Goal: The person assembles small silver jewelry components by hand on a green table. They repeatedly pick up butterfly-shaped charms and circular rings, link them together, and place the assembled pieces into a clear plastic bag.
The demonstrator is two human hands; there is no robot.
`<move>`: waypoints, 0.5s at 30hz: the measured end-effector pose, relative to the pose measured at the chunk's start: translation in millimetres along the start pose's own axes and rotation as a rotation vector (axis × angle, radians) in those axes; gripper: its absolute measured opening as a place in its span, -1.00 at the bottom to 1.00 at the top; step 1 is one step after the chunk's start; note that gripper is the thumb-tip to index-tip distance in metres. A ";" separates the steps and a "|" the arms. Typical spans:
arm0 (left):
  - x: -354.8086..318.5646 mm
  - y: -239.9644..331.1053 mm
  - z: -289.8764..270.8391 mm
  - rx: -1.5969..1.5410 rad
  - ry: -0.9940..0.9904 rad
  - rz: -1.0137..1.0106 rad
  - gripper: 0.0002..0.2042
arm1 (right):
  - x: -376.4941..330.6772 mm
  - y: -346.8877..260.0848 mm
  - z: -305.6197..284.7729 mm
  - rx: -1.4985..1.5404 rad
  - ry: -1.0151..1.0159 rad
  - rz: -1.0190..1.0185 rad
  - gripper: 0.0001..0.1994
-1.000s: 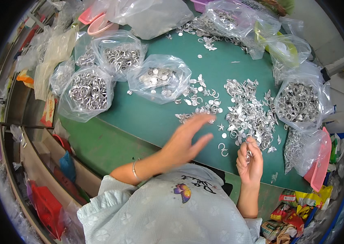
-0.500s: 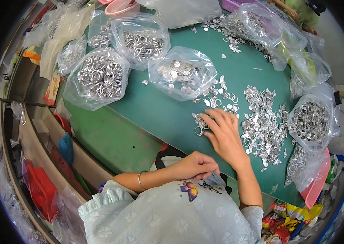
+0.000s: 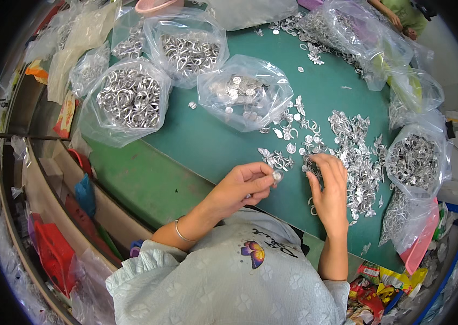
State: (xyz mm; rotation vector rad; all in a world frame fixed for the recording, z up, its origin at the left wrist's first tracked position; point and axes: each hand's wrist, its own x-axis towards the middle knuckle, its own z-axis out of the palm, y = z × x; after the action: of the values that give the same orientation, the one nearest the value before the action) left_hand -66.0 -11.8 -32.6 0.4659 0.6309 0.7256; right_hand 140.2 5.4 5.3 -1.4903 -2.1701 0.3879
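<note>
Silvery metal, thin and stamped: the small round disc (image 3: 278, 175) sits pinched between thumb and fingertips of the left hand (image 3: 242, 187), just above the near edge of the green mat (image 3: 213, 146). It looks light, stiff and slick, so an edge grip suits it best. Just beside it, the right hand (image 3: 329, 187) rests palm down, fingers curled onto the loose pile of butterfly-shaped pieces and rings (image 3: 356, 154); whether it grips one I cannot tell. Farther off stand a clear bag of discs (image 3: 242, 92) and a bag of rings (image 3: 128, 100).
</note>
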 end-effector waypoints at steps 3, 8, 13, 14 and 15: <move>4.8 -5.7 -3.5 -0.321 -0.063 -0.050 -0.86 | 1.4 -12.1 5.1 0.217 0.083 -0.029 -0.74; 12.9 -14.0 4.9 -0.621 -0.178 -0.163 -0.77 | -7.9 -31.0 12.7 0.619 -0.089 0.044 -0.73; 15.5 -12.0 11.4 -0.465 -0.059 -0.253 -0.73 | -11.3 -25.8 6.3 0.577 -0.082 -0.012 -0.80; 15.2 -15.4 9.9 -0.402 -0.019 -0.271 -0.73 | -11.7 -22.2 4.1 0.589 -0.092 -0.035 -0.80; 14.1 -17.5 9.4 -0.373 -0.081 -0.233 -0.75 | -15.4 -17.5 5.0 0.739 -0.094 0.073 -0.82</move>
State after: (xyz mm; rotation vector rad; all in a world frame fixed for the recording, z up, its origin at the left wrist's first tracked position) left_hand -43.4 -14.7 -41.2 0.0745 0.4512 0.5825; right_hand 128.2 -15.2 6.1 -1.1306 -1.7337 1.1542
